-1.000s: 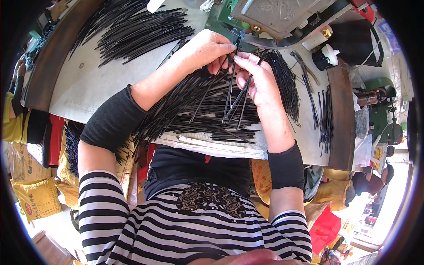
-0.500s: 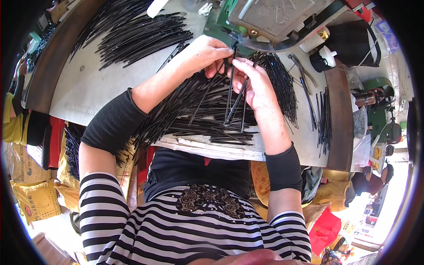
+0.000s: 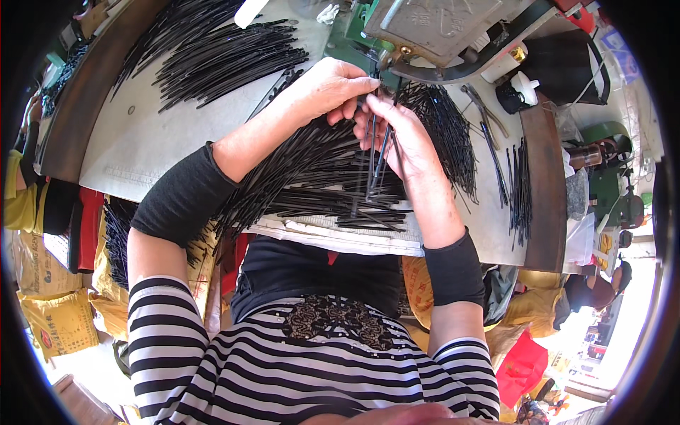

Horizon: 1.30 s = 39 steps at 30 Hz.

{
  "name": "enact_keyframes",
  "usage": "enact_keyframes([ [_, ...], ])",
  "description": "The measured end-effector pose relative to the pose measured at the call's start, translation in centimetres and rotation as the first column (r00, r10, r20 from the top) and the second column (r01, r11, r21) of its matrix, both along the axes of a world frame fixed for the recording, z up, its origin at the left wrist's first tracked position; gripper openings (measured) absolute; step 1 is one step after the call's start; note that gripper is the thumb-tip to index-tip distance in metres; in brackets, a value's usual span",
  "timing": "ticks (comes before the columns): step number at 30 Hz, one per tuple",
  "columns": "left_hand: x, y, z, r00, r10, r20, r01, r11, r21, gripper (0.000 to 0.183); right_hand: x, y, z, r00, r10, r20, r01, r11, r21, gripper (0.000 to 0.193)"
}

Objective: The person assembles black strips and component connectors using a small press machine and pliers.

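My left hand (image 3: 338,88) is closed in a pinch, thumb and forefinger on the upper end of a thin black rod just in front of the green machine (image 3: 347,44). Beside it, my right hand (image 3: 398,131) has its fingers curled round a few thin black rods (image 3: 377,166), which hang down toward me. The hands nearly touch at the fingertips. Beneath them spreads a large pile of loose black rods (image 3: 297,166). What exactly sits between the left fingertips is partly hidden.
More black rods (image 3: 227,64) lie in bundles at the far left; a small row of them (image 3: 520,191) is at the right. Pliers (image 3: 485,110) lie right of the hands. A metal machine cover (image 3: 439,28) stands close behind them. A black-and-white container (image 3: 520,92) is at the back right.
My right hand has shifted slightly left and turned, and the rods in it have swung closer together. My left hand has moved only a little, staying at the machine.
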<state>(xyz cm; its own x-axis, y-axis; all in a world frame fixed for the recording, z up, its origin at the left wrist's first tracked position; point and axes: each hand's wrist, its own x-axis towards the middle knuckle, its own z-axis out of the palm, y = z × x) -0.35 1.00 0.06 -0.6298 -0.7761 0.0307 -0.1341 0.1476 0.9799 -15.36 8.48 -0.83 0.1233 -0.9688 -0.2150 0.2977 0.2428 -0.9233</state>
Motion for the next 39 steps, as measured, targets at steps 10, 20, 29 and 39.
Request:
enact_keyframes([
  [10, 0.3, -0.1, -0.1, 0.993, -0.102, 0.061, 0.108, 0.989, -0.1, 0.034, -1.2, 1.7, 0.5, 0.992, 0.055, 0.116, -0.061, 0.997, 0.046, 0.024],
  [20, 0.2, 1.3, 0.0, 0.921, -0.145, 0.361, 0.272, 0.904, -0.331, 0.023, -10.0, 5.8, 5.0, 0.758, -0.064, -0.649, 0.071, 0.997, -0.015, 0.026],
  [29, -0.8, 4.0, -0.1, 0.838, 0.025, 0.546, 0.389, 0.673, -0.629, 0.02, -15.4, 7.0, 4.2, -0.191, -0.449, -0.873, 0.049, 0.884, -0.466, 0.033],
  [39, -0.8, 3.5, -0.6, 0.84, 0.019, 0.542, 0.359, 0.73, -0.581, 0.017, -9.1, 5.2, 2.2, -0.172, -0.204, -0.964, -0.151, 0.972, -0.179, 0.019],
])
